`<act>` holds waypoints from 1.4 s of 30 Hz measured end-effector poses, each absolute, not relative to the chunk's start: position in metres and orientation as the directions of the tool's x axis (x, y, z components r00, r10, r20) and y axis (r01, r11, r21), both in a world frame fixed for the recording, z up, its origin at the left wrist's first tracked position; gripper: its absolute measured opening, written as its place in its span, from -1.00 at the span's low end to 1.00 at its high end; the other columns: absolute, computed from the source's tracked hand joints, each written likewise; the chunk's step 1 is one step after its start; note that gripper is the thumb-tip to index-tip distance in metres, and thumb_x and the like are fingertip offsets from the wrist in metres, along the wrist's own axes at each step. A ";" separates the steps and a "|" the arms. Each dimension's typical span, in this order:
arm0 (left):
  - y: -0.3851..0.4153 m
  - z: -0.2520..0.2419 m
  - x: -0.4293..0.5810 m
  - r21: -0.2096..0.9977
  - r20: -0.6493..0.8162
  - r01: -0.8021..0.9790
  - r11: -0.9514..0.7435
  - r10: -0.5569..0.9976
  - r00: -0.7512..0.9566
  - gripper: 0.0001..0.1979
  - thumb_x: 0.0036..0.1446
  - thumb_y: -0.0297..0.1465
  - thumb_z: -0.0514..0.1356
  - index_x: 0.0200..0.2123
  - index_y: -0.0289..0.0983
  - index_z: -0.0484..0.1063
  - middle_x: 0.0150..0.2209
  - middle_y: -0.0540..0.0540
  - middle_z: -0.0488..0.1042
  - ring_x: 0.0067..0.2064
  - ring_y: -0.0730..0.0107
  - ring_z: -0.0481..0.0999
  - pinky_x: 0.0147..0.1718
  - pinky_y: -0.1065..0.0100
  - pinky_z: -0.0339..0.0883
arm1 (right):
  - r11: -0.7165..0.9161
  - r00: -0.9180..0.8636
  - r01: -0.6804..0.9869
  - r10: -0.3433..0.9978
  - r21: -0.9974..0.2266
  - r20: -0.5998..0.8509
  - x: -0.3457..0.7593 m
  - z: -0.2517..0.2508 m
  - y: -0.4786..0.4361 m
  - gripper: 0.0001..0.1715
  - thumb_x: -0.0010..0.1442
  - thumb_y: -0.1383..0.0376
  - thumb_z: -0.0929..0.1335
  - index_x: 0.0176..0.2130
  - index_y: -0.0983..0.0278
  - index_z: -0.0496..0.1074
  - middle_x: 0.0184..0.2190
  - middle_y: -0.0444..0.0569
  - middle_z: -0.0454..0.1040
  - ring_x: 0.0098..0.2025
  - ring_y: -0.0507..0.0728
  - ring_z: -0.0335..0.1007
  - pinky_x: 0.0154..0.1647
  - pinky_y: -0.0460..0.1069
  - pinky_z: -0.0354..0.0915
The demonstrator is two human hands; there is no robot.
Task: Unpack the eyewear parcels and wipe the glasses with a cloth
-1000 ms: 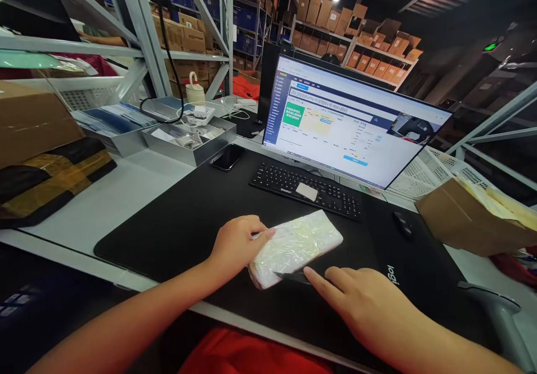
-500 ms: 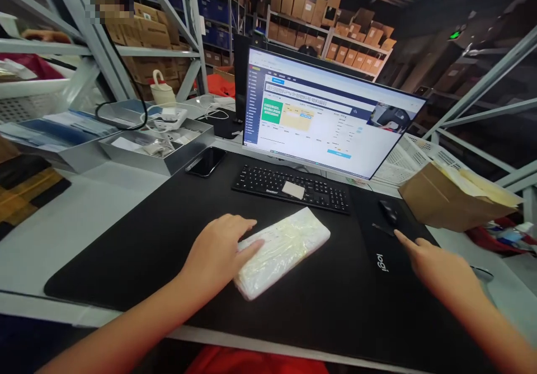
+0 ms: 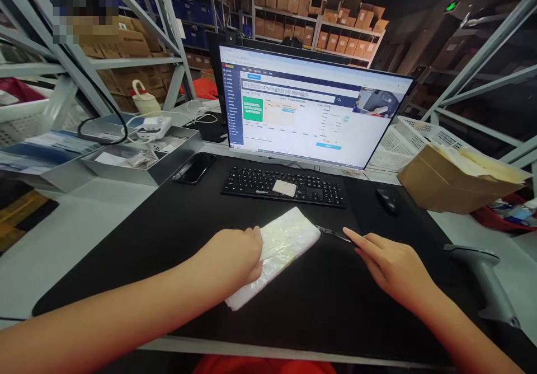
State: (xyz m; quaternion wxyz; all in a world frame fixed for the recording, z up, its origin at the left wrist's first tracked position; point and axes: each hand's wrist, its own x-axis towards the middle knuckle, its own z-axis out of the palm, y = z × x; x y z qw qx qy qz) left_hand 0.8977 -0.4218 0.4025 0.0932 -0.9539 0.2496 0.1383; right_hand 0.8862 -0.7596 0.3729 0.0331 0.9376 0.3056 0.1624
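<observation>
A flat white package in clear, shiny plastic wrap lies slanted on the black desk mat. My left hand is closed on the wrap at the package's left side, its fingertips curled and partly hidden. In my right hand is a slim dark knife, its handle mostly covered by the fingers. The thin blade points left, its tip at the package's right corner; I cannot tell whether it touches. Behind the package, a small pale card rests on the black keyboard.
A monitor stands behind the keyboard. To the right are a mouse, a barcode scanner and an open cardboard box. A phone and grey trays sit at the left. Metal shelving frames both sides.
My right hand has taken up the knife from the mat and brought it left to the package. The left hand has closed its fingers on the wrap. The camera view has shifted.
</observation>
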 end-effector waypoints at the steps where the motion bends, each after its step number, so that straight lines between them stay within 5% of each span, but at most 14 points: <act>1: -0.424 0.400 0.898 -0.144 -0.316 -0.512 -0.847 -0.451 0.835 -0.46 0.26 -0.40 0.12 0.24 -0.59 0.27 0.00 -0.45 0.55 -0.16 -0.07 0.64 -0.27 0.10 0.53 | -0.801 0.745 0.579 0.596 0.152 0.299 0.886 0.375 -0.757 -0.47 0.41 0.39 0.20 0.31 0.20 0.24 -0.34 -0.10 0.50 -0.45 0.04 0.43 -0.47 -0.06 0.14; 5: -0.419 0.380 0.902 -0.243 -0.212 -0.574 -0.782 -0.535 0.818 -0.55 0.18 -0.59 0.09 0.14 -0.59 0.38 -0.01 -0.48 0.55 -0.18 -0.04 0.66 -0.38 0.19 0.53 | -0.743 0.691 0.661 0.657 0.104 0.303 0.880 0.378 -0.746 -0.41 0.36 0.47 0.22 0.31 0.20 0.22 -0.31 -0.10 0.51 -0.44 0.04 0.41 -0.45 -0.04 0.13; 11: -0.396 0.341 0.902 -0.251 0.428 -0.577 -0.777 -0.624 0.654 -0.72 0.26 -0.55 -0.01 -0.20 -0.47 0.51 -0.20 -0.36 0.64 -0.34 0.15 0.68 -0.48 0.30 0.54 | -0.631 0.585 0.767 0.763 0.120 0.275 0.873 0.372 -0.713 -0.38 0.28 0.53 0.23 0.28 0.22 0.25 -0.26 -0.08 0.53 -0.43 0.06 0.40 -0.48 0.01 0.05; 15: -0.396 0.336 0.894 -0.267 0.608 -0.565 -0.781 -0.591 0.530 -0.72 0.35 -0.52 -0.05 -0.17 -0.47 0.46 -0.24 -0.30 0.65 -0.29 0.21 0.68 -0.44 0.34 0.55 | -0.580 0.540 0.788 0.813 0.208 0.220 0.876 0.380 -0.683 -0.35 0.24 0.51 0.26 0.29 0.29 0.25 -0.28 -0.03 0.52 -0.43 0.09 0.38 -0.49 0.04 -0.02; 23: -0.402 0.343 0.885 -0.239 0.590 -0.528 -0.815 -0.554 0.587 -0.76 0.34 -0.54 -0.01 -0.22 -0.40 0.47 -0.24 -0.28 0.65 -0.38 0.24 0.66 -0.44 0.34 0.53 | -0.670 0.695 0.615 0.710 0.416 0.117 0.879 0.410 -0.676 -0.28 0.10 0.55 0.32 0.23 0.25 0.35 -0.41 -0.04 0.45 -0.48 0.11 0.32 -0.54 0.06 -0.14; 28: -0.397 0.337 0.880 -0.219 0.650 -0.518 -0.827 -0.520 0.555 -0.76 0.33 -0.54 0.01 -0.24 -0.38 0.48 -0.24 -0.26 0.65 -0.30 0.25 0.67 -0.33 0.38 0.54 | -0.782 0.878 0.284 0.444 0.555 0.176 0.902 0.403 -0.734 -0.23 0.10 0.59 0.29 0.26 0.22 0.36 -0.44 -0.02 0.45 -0.54 0.10 0.34 -0.59 0.03 -0.23; 31: -0.399 0.342 0.882 -0.181 0.587 -0.521 -0.834 -0.517 0.623 -0.74 0.32 -0.52 -0.01 -0.27 -0.35 0.49 -0.22 -0.25 0.66 -0.28 0.20 0.68 -0.35 0.34 0.54 | -0.850 0.919 0.173 0.322 0.498 0.230 0.900 0.397 -0.756 -0.35 0.23 0.48 0.28 0.27 0.15 0.35 -0.43 -0.06 0.46 -0.55 0.10 0.38 -0.61 0.01 -0.23; 35: -0.408 0.377 0.902 -0.080 0.092 -0.408 -0.909 -0.414 0.906 -0.81 0.31 -0.39 0.06 -0.24 -0.27 0.48 -0.37 -0.13 0.62 -0.41 0.04 0.64 -0.50 0.18 0.48 | -0.904 0.875 0.297 0.387 0.309 0.291 0.880 0.392 -0.758 -0.48 0.40 0.30 0.20 0.30 0.11 0.28 -0.37 -0.11 0.50 -0.47 0.08 0.46 -0.58 -0.03 -0.01; 37: -0.414 0.397 0.918 -0.037 -0.076 -0.419 -0.907 -0.415 0.907 -0.82 0.29 -0.34 0.13 -0.09 -0.24 0.45 -0.26 -0.14 0.62 -0.30 -0.01 0.65 -0.40 0.12 0.50 | -0.908 0.860 0.352 0.410 0.228 0.303 0.871 0.390 -0.757 -0.48 0.42 0.29 0.17 0.31 0.12 0.26 -0.37 -0.13 0.50 -0.47 0.05 0.46 -0.56 -0.04 0.06; 40: -0.423 0.409 0.938 -0.019 -0.088 -0.570 -0.822 -0.566 0.820 -0.75 0.26 -0.47 0.15 0.01 -0.26 0.42 0.04 -0.25 0.54 -0.12 0.03 0.64 -0.22 0.13 0.51 | -0.915 0.854 0.380 0.404 0.139 0.327 0.863 0.387 -0.757 -0.49 0.42 0.32 0.16 0.30 0.15 0.26 -0.38 -0.14 0.49 -0.47 0.03 0.46 -0.54 -0.05 0.13; 42: -0.426 0.403 0.945 -0.055 -0.070 -0.662 -0.747 -0.658 0.749 -0.70 0.20 -0.61 0.11 -0.01 -0.31 0.43 -0.01 -0.27 0.57 -0.18 0.07 0.65 -0.25 0.17 0.50 | -0.912 0.849 0.400 0.407 0.095 0.336 0.859 0.385 -0.757 -0.48 0.41 0.35 0.16 0.30 0.16 0.25 -0.37 -0.14 0.50 -0.47 0.02 0.46 -0.52 -0.06 0.17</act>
